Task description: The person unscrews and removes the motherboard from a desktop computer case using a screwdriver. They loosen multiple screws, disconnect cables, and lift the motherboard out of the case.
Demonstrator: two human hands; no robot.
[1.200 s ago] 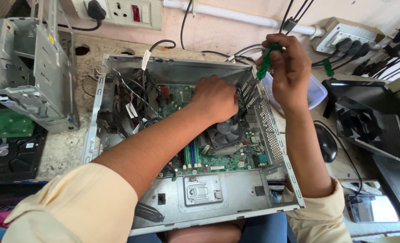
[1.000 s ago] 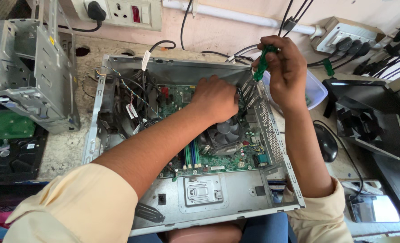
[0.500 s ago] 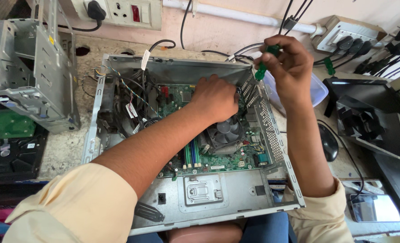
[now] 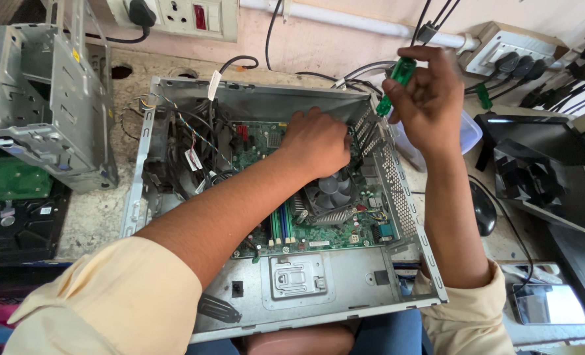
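At the far left of the counter [image 4: 88,217] a bare hard drive [image 4: 13,181] lies with its green circuit board up, below a removed grey metal drive cage [image 4: 49,105] that stands beside the open desktop computer case [image 4: 292,296]. Inside the case, loose coloured wires [image 4: 180,131] trail over the green motherboard [image 4: 318,230], with memory sticks [image 4: 280,227] slotted near its lower edge and a black cooler fan [image 4: 332,190] to their right. The left hand [image 4: 315,141] reaches deep into the case, fingers curled down onto the board just above the fan; what they pinch is hidden, so I cannot tell whether they grip anything. Just right of it, above the case's perforated rear wall, the right hand [image 4: 427,98] wraps its fingers firmly around a green-handled screwdriver [image 4: 394,82], tip angled down toward the slot brackets. Further right sit a black mouse [image 4: 483,207] and a dark monitor panel [image 4: 549,177]. The likely hazards: the screwdriver tip could slip off its mark and scrape the board or the left knuckles close by, and a freed screw could drop among the components, since the driver is tilted and the wires crowd the space.
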